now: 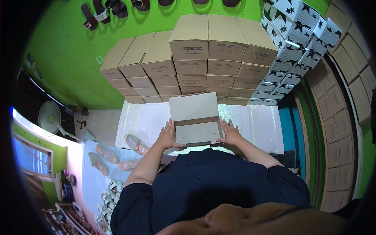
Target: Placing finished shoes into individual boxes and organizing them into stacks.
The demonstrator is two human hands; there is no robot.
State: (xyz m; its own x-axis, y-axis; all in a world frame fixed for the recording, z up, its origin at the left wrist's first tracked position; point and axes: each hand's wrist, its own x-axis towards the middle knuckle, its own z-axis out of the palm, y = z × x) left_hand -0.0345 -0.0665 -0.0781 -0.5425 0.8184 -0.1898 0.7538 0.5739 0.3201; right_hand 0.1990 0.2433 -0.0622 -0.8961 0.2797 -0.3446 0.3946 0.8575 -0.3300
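Observation:
A cardboard shoebox point(196, 132), pale inside, stands before me on a table with a shiny white cover point(258, 129). Its lid flap point(194, 107) is raised at the far side, and the inside shows bare cardboard. My left hand point(169, 135) lies against the box's left wall, fingers stretched out and pointing away from me. Against the right wall rests my right hand point(230, 132), its fingers spread and its thumb at the near corner. Neither hand wraps round anything.
Stacked brown shoeboxes point(192, 51) line the table's back, with star-printed white boxes point(290, 51) at the right. Several shoes, including a pale one point(135, 143), lie to the left near a light blue surface point(90, 156). A fan point(49, 117) stands far left; shelved boxes point(333, 133) fill the right.

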